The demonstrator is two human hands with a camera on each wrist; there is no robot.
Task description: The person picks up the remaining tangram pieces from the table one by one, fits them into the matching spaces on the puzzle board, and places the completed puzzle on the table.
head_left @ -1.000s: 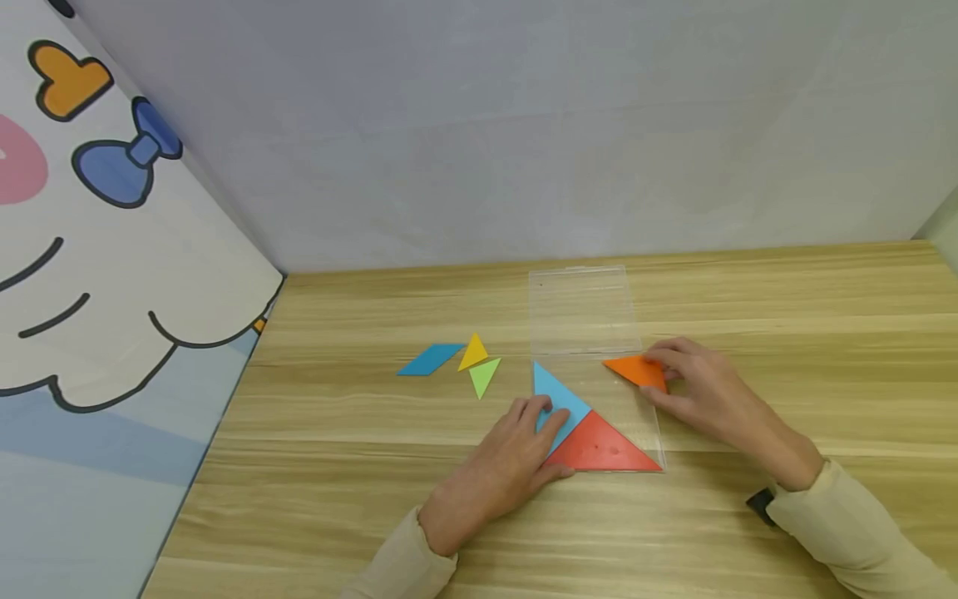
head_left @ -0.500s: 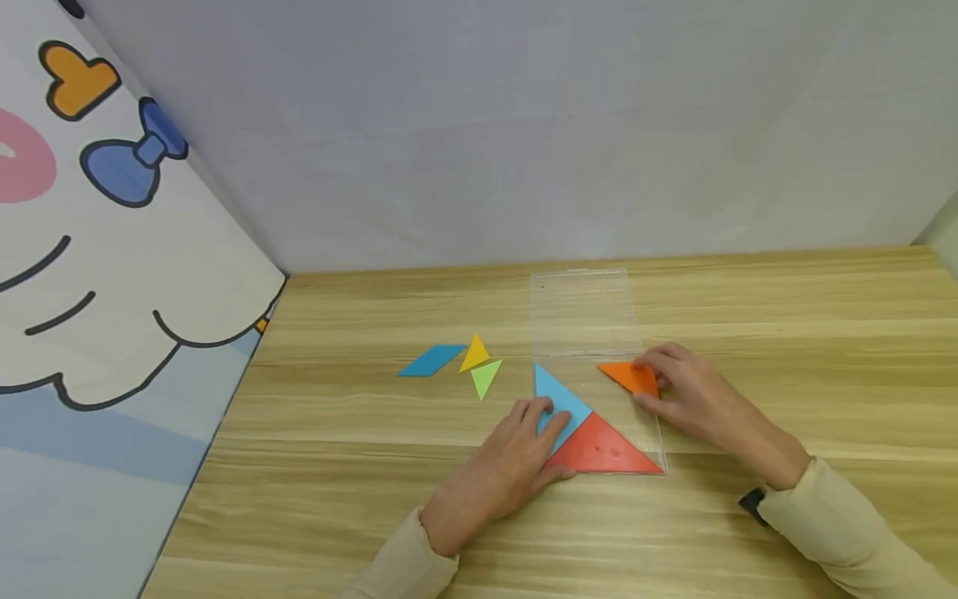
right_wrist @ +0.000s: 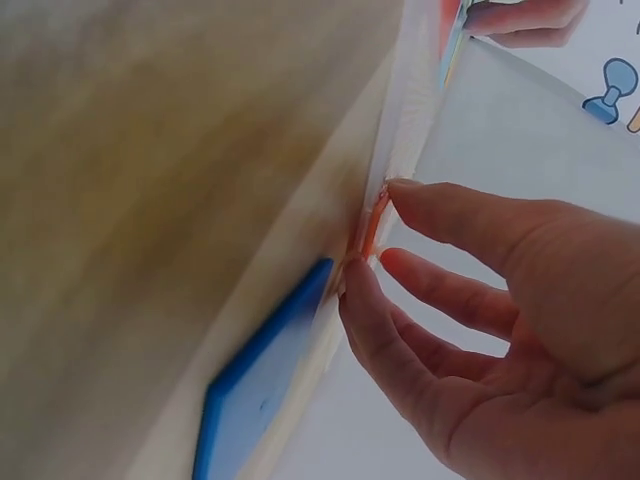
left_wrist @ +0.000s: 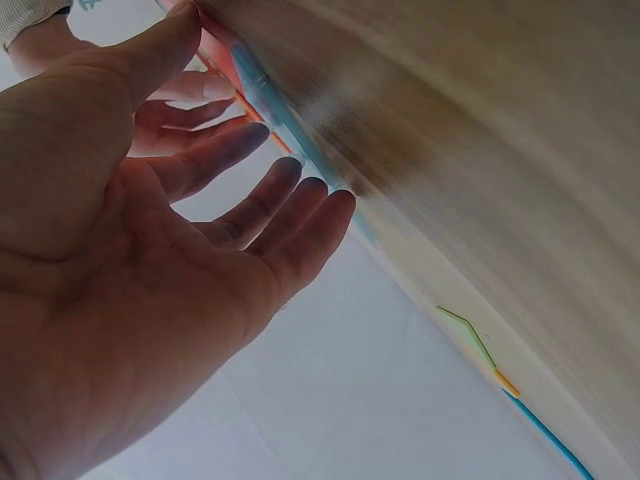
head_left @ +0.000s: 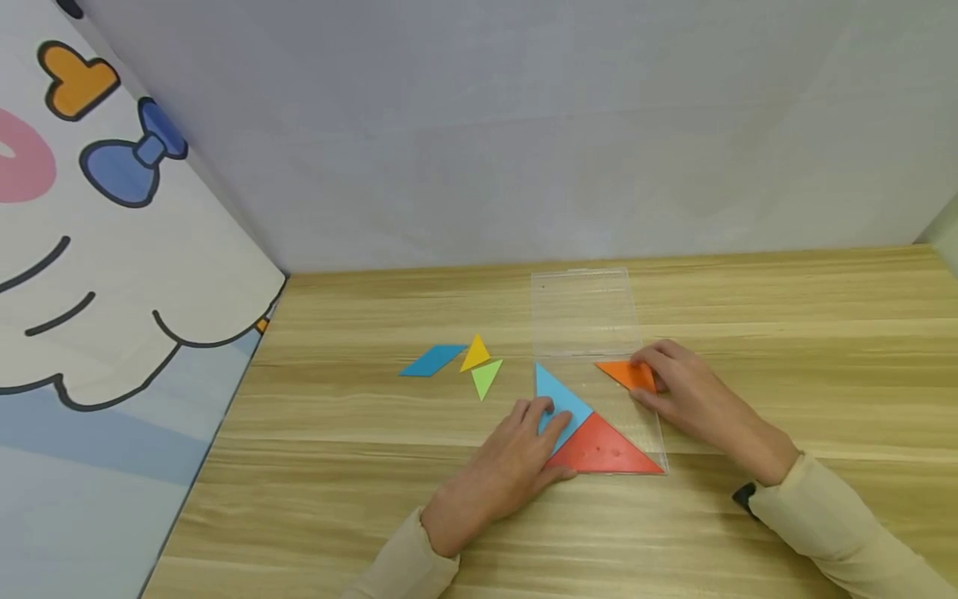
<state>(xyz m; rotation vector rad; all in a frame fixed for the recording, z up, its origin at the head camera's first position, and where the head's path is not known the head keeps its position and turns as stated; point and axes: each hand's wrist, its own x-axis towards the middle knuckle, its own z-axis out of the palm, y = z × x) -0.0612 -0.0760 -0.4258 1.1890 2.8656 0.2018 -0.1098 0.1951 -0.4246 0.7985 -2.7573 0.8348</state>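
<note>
The orange triangle (head_left: 627, 374) is held at the far right corner of the clear tray (head_left: 632, 418), its outer end pinched between the thumb and forefinger of the right hand (head_left: 696, 399); whether it is fully seated there cannot be told. The tray is steadied by the left hand (head_left: 497, 470), whose relaxed, gently bent fingers are rested on the light blue triangle (head_left: 555, 391), with its thumb laid by the near edge of the red triangle (head_left: 606, 449); nothing is gripped by it. For a clean fit, the orange edges are best squared to the two tray walls before any pressure is applied, and the pinch is best loosened gradually so that the corner is not tipped up. Light pressure should be kept on the light blue triangle, lest the tray be nudged.
</note>
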